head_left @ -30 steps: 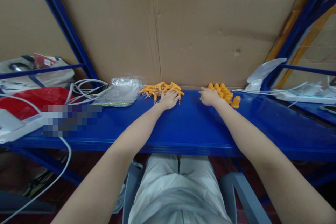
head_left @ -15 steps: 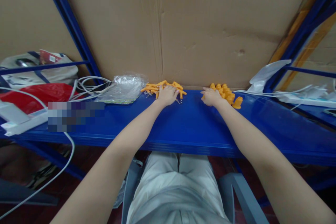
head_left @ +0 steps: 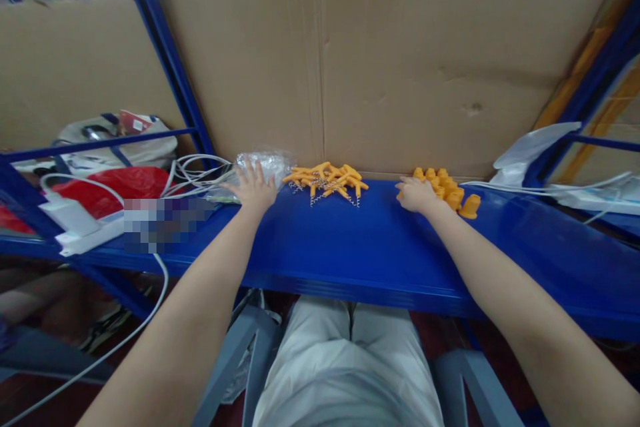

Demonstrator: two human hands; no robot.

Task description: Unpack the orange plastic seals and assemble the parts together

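Note:
My left hand (head_left: 256, 190) is open with its fingers spread, over the right part of a clear plastic bag (head_left: 273, 161). Right of it lies a pile of orange T-shaped corkscrew handles (head_left: 327, 177), their metal spirals pointing various ways. My right hand (head_left: 417, 195) is at the left end of a cluster of orange plastic pieces with flared bases (head_left: 453, 197). Its fingers are bent around one of these pieces, of which only a bit of orange shows. One flared piece (head_left: 470, 206) stands at the cluster's front right.
The blue table (head_left: 350, 247) backs onto a cardboard panel (head_left: 400, 80). At left are white cables (head_left: 193, 170), a power strip (head_left: 95, 233), a red bag (head_left: 145, 181) and a cloth bag (head_left: 115, 140). More cables and a white plastic sheet (head_left: 525, 150) are at right.
My left hand has moved left, off the corkscrew handles to the clear bag, and its fingers have spread. My right hand stays by the flared pieces. The camera view has tilted up and turned left.

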